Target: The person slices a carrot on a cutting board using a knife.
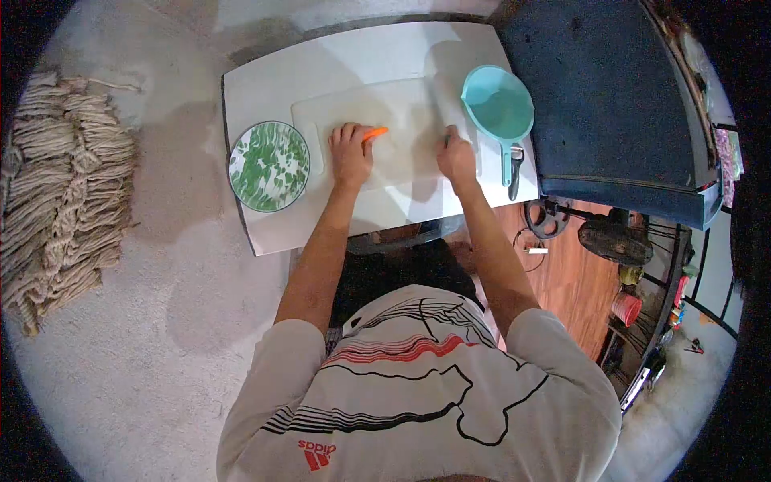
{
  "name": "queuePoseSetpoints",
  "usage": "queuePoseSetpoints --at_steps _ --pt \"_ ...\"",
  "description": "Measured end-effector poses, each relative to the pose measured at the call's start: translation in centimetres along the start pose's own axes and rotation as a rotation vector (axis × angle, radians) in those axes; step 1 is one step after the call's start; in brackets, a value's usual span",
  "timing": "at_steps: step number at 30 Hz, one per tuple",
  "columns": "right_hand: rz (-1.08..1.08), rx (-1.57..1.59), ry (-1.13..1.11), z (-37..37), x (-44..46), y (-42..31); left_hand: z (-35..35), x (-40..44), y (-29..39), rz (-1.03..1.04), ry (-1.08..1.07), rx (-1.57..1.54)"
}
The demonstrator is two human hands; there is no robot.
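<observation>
Carrot (375, 133) pinched by my curled left hand (349, 157) could, being round, roll beneath what seems a knife (443, 108) in my closed right hand (458, 159).

Beneath the left hand (351, 153) and right hand (456, 158), a translucent, whitish rectangular cutting board (401, 157) flat on a smooth white tabletop (265, 84). Left of the left hand's grip, a round green-and-white marbled dish (270, 166) with a dark rim. Right of the right hand's grip, a round turquoise bowl (496, 104) with a long handle, just beside a dark-handled utensil (516, 173).
</observation>
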State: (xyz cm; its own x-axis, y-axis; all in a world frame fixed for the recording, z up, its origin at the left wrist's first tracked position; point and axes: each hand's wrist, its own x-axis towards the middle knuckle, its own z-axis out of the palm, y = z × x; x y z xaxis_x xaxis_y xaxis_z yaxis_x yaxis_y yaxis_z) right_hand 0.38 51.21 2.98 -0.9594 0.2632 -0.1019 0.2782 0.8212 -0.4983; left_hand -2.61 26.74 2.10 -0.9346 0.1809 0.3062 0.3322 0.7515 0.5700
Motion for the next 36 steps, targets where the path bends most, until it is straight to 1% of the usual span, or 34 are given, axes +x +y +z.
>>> queuePoseSetpoints --at_steps 3,5,6,8,12,13,15,19,21,23,27,30,33,36 --pt "-0.025 0.049 0.035 -1.1 0.3 -0.6 0.0 0.2 0.3 -0.044 -0.022 -0.013" --pt "-0.052 -0.011 -0.067 -2.0 -1.4 -3.0 0.1 0.2 0.4 -0.066 0.005 0.018" --pt "-0.055 -0.012 -0.077 -2.0 -2.0 -2.9 0.3 0.3 0.2 -0.076 0.003 0.021" --pt "-0.099 0.047 -0.183 -1.5 -3.5 -3.1 0.5 0.2 -0.3 -0.038 0.029 0.003" --pt "0.009 0.105 -0.286 -0.4 -5.2 -3.1 0.8 0.2 -0.7 -0.022 0.027 -0.009" --pt "0.012 0.102 -0.292 -0.3 -5.3 -3.0 0.8 0.2 -0.8 -0.022 0.031 -0.013" --pt "-0.03 -0.006 -0.262 0.1 -5.1 -3.3 0.7 0.2 -0.7 -0.024 0.028 -0.014" --pt "-0.104 -0.039 -0.282 0.0 -4.6 -3.7 0.8 0.1 -0.6 -0.031 0.024 -0.019" --pt "-0.092 -0.153 -0.349 0.2 -4.2 -4.0 0.8 0.2 -0.8 -0.03 0.02 -0.019" --pt "-0.103 -0.175 -0.343 0.5 -4.1 -4.0 1.0 0.1 -1.1 -0.002 0.03 -0.02" --pt "-0.127 -0.246 -0.333 0.3 -4.3 -4.6 1.0 0.2 -0.9 -0.025 0.016 -0.012" --pt "-0.151 -0.276 -0.312 0.6 -4.3 -4.7 0.8 0.2 -0.8 -0.001 0.041 -0.035" --pt "-0.179 -0.271 -0.274 1.2 -4.4 -4.3 0.7 0.2 -0.9 0.0 0.015 -0.042" --pt "-0.163 -0.281 -0.277 1.3 -4.4 -4.3 1.0 0.1 -1.1 0.002 0.029 -0.032"
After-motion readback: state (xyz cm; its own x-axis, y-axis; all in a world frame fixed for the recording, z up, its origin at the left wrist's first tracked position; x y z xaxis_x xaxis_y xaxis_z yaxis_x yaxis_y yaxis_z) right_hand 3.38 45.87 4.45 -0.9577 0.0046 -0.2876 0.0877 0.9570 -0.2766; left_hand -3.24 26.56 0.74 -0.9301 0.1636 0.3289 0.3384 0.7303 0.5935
